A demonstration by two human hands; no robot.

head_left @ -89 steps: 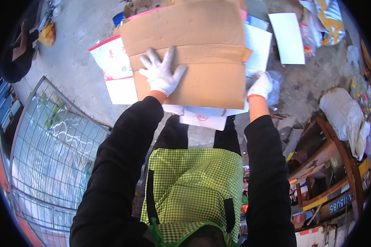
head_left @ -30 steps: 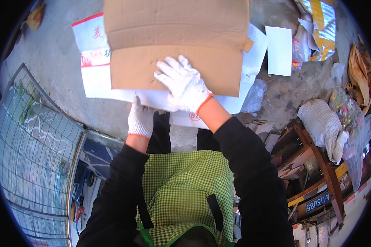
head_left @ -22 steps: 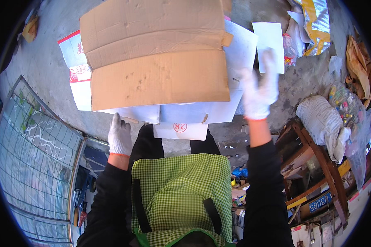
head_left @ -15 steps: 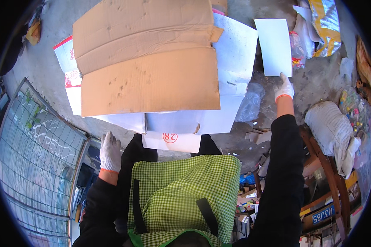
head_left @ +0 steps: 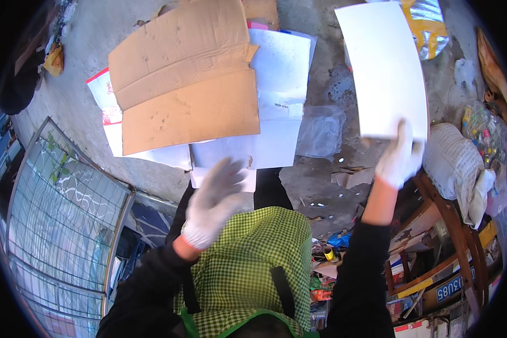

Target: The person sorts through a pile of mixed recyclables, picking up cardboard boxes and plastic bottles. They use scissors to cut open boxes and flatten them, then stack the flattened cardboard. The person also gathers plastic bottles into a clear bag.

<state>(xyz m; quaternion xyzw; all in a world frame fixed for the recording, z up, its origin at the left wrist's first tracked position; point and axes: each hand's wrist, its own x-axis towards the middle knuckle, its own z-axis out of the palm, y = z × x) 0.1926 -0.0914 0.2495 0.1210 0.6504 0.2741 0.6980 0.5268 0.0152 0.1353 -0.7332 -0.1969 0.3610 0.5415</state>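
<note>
My right hand (head_left: 401,159), in a white glove with an orange cuff, grips the near edge of a white cardboard sheet (head_left: 384,73) raised off the floor at the right. My left hand (head_left: 215,203), gloved alike, hangs over my green checked apron (head_left: 253,242) with its fingers apart and nothing in them. Ahead of it lies a stack of flattened cardboard. A creased brown sheet (head_left: 188,79) is on top. White sheets (head_left: 279,90) stick out beneath it, and a red-printed white one (head_left: 108,104) shows at the left.
A clear plastic bag (head_left: 321,132) lies right of the stack. Farther right are a white sack (head_left: 450,163), a bag of mixed bottles (head_left: 481,135) and a brown wooden frame (head_left: 459,236). A wire-mesh panel (head_left: 67,219) leans at the left. A silver-and-yellow package (head_left: 428,28) sits far right.
My right hand has lifted the white sheet up and nearer. My left hand has moved right and up, in front of the apron. In the picture, the stack's right side has shifted left.
</note>
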